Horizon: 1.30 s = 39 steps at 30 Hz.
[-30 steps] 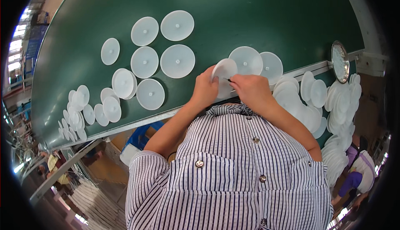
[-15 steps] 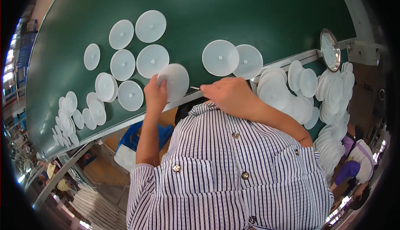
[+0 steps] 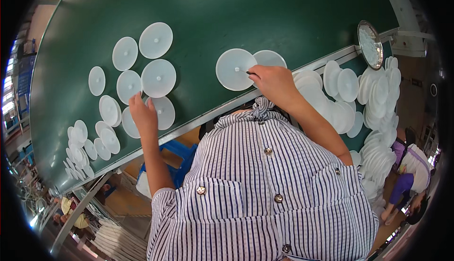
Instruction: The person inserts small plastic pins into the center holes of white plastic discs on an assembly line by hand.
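Several round, translucent white plastic discs, each with a small knob at its centre, lie on the green table. My left hand (image 3: 144, 113) is over the near left group, thumb and fingers apart, between a disc (image 3: 165, 114) on its right and a partly covered disc (image 3: 129, 123) on its left. Pinched in my right hand (image 3: 274, 82) is a thin, dark-ended tool (image 3: 251, 73) whose kind I cannot make out. The tool points at the centre knob of another disc (image 3: 229, 74). Behind that hand, a further disc (image 3: 270, 59) is partly hidden.
Loose discs (image 3: 331, 112) are heaped at the right, with overlapping stacks (image 3: 378, 152) beyond. A round metal dish (image 3: 370, 43) of small pale pieces stands at the far right. A metal rail (image 3: 203, 119) edges the green table (image 3: 265, 10). Another person (image 3: 411, 171) is at lower right.
The disc that my left hand held up now lies on the table among the left group, and the fingers have parted. My right hand has moved forward with the tool to a disc.
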{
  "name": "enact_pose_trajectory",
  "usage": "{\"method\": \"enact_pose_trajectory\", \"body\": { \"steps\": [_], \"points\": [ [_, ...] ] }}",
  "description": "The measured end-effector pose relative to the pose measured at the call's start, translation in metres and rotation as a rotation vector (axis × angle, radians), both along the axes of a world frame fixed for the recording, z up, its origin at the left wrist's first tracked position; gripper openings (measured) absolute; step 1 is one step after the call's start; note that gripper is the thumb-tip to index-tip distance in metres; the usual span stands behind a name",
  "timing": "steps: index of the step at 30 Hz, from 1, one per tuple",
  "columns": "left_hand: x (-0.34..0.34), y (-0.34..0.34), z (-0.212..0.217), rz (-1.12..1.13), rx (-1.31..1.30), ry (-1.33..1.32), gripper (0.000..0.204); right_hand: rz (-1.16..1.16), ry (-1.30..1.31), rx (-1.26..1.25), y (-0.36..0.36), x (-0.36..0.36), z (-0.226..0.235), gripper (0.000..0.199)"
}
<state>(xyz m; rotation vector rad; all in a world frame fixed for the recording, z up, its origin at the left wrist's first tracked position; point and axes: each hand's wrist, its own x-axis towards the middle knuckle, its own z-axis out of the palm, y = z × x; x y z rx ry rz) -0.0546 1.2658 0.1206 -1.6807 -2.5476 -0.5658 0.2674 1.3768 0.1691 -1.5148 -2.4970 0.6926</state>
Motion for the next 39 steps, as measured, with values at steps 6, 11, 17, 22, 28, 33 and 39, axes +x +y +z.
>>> {"method": "enact_pose_trajectory", "body": {
  "steps": [6, 11, 17, 22, 28, 33, 39],
  "points": [
    [0.101, 0.048, 0.016, -0.139, -0.103, -0.692, 0.032, 0.090, -0.003, 0.023, 0.001, -0.010, -0.013, 0.011],
    [0.125, 0.079, -0.014, -0.242, -0.287, -0.670, 0.041, 0.209, -0.146, 0.035, -0.004, -0.024, -0.006, 0.013],
    [0.119, 0.078, -0.013, 0.012, -0.386, -1.654, 0.031, -0.059, 0.263, -0.265, 0.001, -0.021, -0.014, 0.010],
    [0.143, 0.075, 0.013, -0.215, -0.081, -1.019, 0.032, 0.123, 0.075, 0.063, -0.009, -0.031, -0.002, 0.007],
    [0.129, 0.110, 0.025, -0.333, 0.104, -0.771, 0.024, -0.023, 0.207, 0.160, 0.009, -0.046, 0.005, 0.009],
    [0.047, 0.140, -0.015, -0.037, -0.030, -0.381, 0.021, -0.145, 0.153, 0.123, 0.001, 0.001, 0.024, 0.011],
    [0.069, 0.126, 0.006, -0.155, 0.143, 0.163, 0.036, -0.194, -0.019, -0.096, -0.022, 0.032, 0.009, 0.013]
  ]
}}
